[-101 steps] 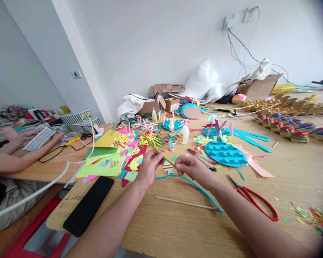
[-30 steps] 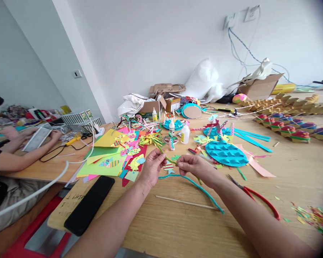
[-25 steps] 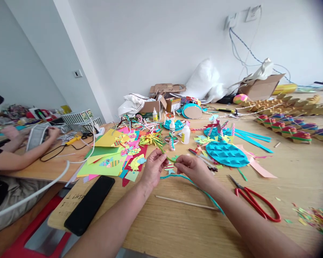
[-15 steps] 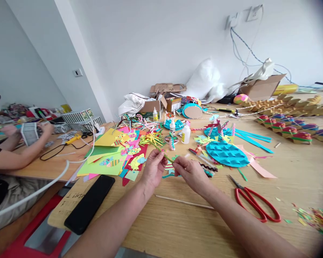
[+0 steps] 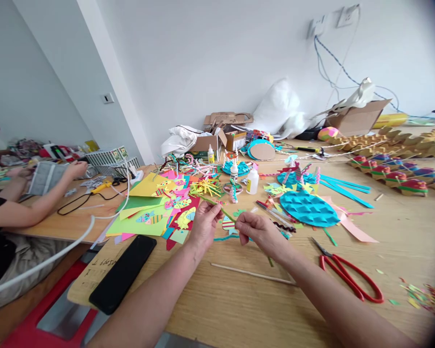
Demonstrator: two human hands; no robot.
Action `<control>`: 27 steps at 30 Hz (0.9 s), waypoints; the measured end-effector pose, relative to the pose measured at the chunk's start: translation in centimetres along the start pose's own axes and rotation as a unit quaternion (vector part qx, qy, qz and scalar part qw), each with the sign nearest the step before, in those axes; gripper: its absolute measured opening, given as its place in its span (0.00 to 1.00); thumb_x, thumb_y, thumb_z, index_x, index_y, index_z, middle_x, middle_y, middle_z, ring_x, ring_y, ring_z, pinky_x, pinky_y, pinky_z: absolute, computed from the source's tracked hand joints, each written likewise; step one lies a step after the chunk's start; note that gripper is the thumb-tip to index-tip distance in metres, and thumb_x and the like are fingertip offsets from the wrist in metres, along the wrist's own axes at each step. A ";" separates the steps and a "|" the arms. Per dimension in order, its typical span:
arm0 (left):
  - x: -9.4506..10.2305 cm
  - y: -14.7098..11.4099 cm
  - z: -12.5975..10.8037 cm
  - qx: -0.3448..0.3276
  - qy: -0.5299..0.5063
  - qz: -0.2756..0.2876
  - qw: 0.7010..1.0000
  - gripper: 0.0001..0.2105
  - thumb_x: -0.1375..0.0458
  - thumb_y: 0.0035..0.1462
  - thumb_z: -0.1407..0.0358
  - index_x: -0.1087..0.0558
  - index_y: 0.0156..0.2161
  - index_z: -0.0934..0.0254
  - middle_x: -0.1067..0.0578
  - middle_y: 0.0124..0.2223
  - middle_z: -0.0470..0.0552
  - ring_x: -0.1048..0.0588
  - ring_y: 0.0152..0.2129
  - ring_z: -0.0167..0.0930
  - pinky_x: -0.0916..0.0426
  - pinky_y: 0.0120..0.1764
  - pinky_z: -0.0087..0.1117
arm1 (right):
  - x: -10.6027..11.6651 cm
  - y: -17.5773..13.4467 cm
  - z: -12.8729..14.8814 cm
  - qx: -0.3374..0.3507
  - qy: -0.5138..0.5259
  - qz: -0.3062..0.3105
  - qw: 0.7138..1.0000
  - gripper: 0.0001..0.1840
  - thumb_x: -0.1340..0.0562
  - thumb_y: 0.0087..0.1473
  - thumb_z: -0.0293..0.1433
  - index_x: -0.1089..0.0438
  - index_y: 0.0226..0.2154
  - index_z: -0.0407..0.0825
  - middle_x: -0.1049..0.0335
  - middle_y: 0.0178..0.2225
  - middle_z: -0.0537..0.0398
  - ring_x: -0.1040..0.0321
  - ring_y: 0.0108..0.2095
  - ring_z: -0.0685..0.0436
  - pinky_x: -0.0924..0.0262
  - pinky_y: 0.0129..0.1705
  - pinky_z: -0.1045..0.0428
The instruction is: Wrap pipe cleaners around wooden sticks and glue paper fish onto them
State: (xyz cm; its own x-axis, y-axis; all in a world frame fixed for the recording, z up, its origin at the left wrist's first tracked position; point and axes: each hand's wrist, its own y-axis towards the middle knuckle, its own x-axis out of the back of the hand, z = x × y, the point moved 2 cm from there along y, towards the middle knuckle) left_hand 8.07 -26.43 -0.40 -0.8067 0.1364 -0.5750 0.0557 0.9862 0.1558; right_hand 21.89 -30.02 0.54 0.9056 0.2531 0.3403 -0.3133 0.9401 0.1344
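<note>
Between my two hands runs a thin green pipe cleaner [image 5: 227, 213], slanting down to the right over the table's middle. My left hand [image 5: 204, 226] pinches it between thumb and fingers, with one end poking out beyond. Thumb and forefinger of my right hand [image 5: 258, 232] are closed on it further along, and a green tip shows below that hand. Under my hands lie a striped paper fish [image 5: 229, 224] and a blue pipe cleaner [image 5: 224, 238]. A pale thin stick [image 5: 252, 274] rests in front, partly behind my right forearm.
Red-handled scissors [image 5: 351, 278] lie at right, points facing away. Behind them is a blue egg-carton disc [image 5: 308, 209]. Glue bottles [image 5: 253, 181] stand beyond my hands. Coloured paper [image 5: 137, 215] and a black phone [image 5: 123, 275] are at left. A co-worker [image 5: 32, 208] handles a grey object.
My right hand has shifted slightly along the green pipe cleaner, and its tip now shows beneath that hand. The view has moved a little. The co-worker's grey object has turned.
</note>
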 end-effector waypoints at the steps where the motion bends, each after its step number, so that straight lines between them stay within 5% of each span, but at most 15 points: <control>1: 0.1 0.0 0.0 0.000 0.003 0.008 1.000 0.07 0.38 0.41 0.68 0.32 0.27 0.66 0.31 0.24 0.42 0.33 0.21 0.19 0.39 0.27 0.21 | 0.0 0.0 -0.1 -0.003 -0.001 -0.002 1.000 0.11 0.46 0.50 0.36 0.40 0.20 0.49 0.36 0.15 0.61 0.42 0.18 0.52 0.48 0.23 0.56; 8: 0.5 0.2 -0.5 0.001 -0.005 0.016 1.000 0.06 0.39 0.44 0.69 0.32 0.27 0.67 0.31 0.24 0.43 0.34 0.20 0.19 0.39 0.25 0.21 | 0.6 0.2 -0.5 -0.006 0.001 0.009 1.000 0.10 0.46 0.49 0.36 0.40 0.21 0.48 0.37 0.15 0.62 0.43 0.17 0.53 0.50 0.23 0.57; 14: 0.1 0.1 -0.3 0.085 -0.058 0.022 0.994 0.09 0.36 0.39 0.68 0.33 0.25 0.67 0.32 0.22 0.42 0.34 0.19 0.19 0.40 0.23 0.20 | 1.9 0.5 -0.5 -0.015 0.004 0.018 1.000 0.12 0.46 0.49 0.38 0.40 0.20 0.48 0.38 0.15 0.61 0.42 0.18 0.52 0.48 0.24 0.56; 20: -0.3 -0.5 0.3 0.055 -0.027 0.023 0.998 0.09 0.37 0.41 0.67 0.33 0.26 0.66 0.31 0.23 0.42 0.33 0.20 0.19 0.38 0.25 0.20 | 1.6 0.4 -0.1 0.034 -0.132 -0.041 0.990 0.07 0.44 0.48 0.35 0.37 0.27 0.49 0.32 0.22 0.57 0.38 0.23 0.50 0.47 0.25 0.55; 27: -0.5 -0.7 0.3 0.042 -0.013 0.013 0.999 0.08 0.37 0.41 0.67 0.32 0.26 0.66 0.31 0.24 0.42 0.33 0.21 0.19 0.38 0.26 0.21 | 1.0 0.0 0.5 0.088 -0.286 -0.093 0.950 0.09 0.46 0.50 0.34 0.34 0.23 0.50 0.34 0.19 0.57 0.40 0.20 0.49 0.52 0.23 0.55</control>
State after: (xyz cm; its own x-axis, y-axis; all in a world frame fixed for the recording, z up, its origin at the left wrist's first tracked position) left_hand 8.65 -27.19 -0.49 -0.7886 0.1640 -0.5927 0.1274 0.9864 0.1034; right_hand 22.66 -29.90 1.35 0.6622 -0.1274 0.7384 -0.2513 0.8906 0.3790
